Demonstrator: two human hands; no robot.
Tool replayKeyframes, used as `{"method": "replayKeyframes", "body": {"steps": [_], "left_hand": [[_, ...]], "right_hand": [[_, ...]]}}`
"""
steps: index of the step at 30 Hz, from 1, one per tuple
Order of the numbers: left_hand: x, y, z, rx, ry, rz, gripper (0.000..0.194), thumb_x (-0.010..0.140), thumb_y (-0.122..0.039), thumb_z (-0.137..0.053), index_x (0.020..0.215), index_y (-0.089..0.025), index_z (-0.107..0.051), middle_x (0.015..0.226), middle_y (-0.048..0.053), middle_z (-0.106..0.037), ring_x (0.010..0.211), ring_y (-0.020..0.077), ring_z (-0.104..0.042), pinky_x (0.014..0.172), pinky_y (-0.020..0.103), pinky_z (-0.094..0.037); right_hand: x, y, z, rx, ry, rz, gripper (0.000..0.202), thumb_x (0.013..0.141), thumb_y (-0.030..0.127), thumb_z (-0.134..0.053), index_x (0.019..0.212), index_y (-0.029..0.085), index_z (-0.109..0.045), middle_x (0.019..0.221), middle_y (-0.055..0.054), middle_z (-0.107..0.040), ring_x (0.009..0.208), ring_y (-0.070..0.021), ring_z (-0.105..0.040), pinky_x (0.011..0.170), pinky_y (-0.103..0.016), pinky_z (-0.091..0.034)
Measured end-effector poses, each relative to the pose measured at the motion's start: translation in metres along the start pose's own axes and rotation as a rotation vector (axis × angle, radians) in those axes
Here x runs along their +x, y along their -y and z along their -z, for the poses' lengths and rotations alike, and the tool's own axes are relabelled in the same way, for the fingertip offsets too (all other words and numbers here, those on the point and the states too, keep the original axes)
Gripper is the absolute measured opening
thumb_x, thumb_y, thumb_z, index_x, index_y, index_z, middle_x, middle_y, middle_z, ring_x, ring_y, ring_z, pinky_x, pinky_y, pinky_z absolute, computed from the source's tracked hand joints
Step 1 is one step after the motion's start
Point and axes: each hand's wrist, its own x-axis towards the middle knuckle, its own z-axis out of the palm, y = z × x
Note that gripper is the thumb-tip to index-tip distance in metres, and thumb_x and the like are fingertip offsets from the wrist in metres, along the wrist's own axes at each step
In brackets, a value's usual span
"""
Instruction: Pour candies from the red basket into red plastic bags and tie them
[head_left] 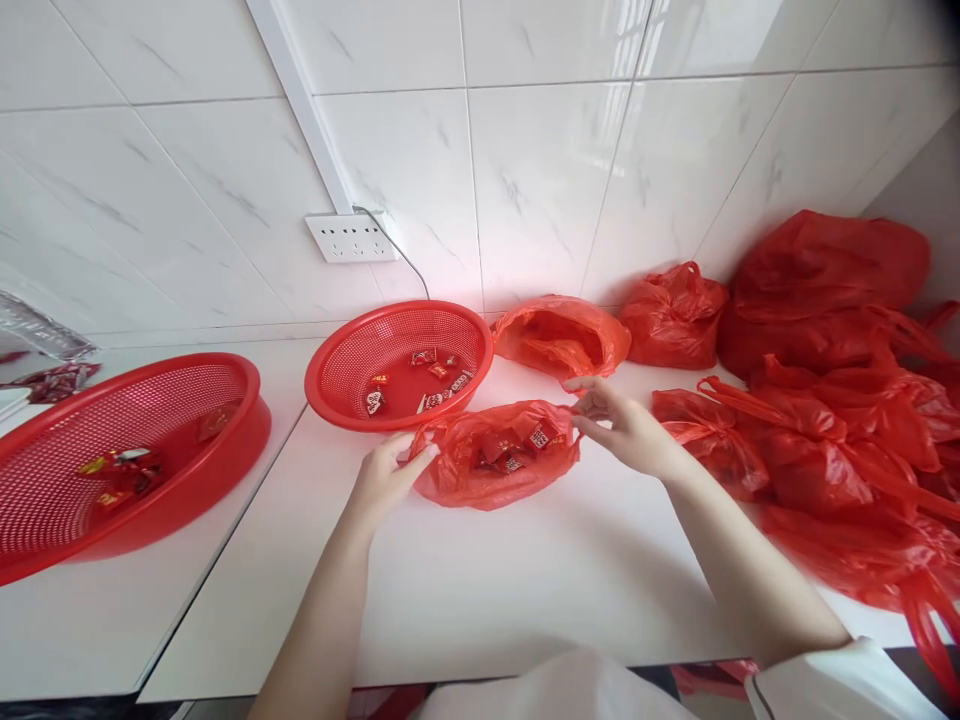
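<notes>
An open red plastic bag (457, 470) lies on the white table (525, 590) in front of me, with small red wrapped packets (541, 436) inside. My left hand (386, 478) pinches the bag's left edge between thumb and fingers. At the opposite edge, my right hand (619, 428) holds the rim by the fingertips. Just behind the bag stands a round red mesh basket (405, 345) with several small packets at its bottom. Another red bag (559, 325), its mouth open, sits behind and to the right.
A larger red basket (172, 500) with some packets stands at the left. Filled red bags (817, 440) are piled at the right, and a tied bag (671, 320) rests near the wall. A socket strip (352, 238) with a cable is on the tiled wall.
</notes>
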Motion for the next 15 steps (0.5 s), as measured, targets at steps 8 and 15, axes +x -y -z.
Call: {"method": "replayKeyframes", "body": {"steps": [8,15], "left_hand": [[-0.008,-0.087,0.022,-0.391,-0.239,-0.436,0.016,0.079,-0.033,-0.072,0.091,-0.024,-0.076,0.120,0.005,-0.065,0.122,0.0283,-0.054,0.102,0.043,-0.046],[0.010,-0.112,-0.006,-0.482,0.293,-0.518,0.067,0.079,-0.031,-0.074,0.140,-0.032,-0.047,0.098,0.004,-0.068,0.098,0.0228,-0.065,0.090,0.040,-0.052]], "right_hand": [[0.048,0.063,0.020,0.277,-0.708,0.407,0.019,0.084,0.030,-0.070,0.100,0.023,-0.062,0.092,-0.001,-0.062,0.089,-0.0142,-0.064,0.084,-0.030,-0.054],[0.053,0.111,-0.018,0.242,-0.280,0.565,0.013,0.092,0.029,-0.061,0.102,0.021,-0.061,0.098,-0.003,-0.066,0.094,-0.0166,-0.066,0.087,-0.033,-0.055]]}}
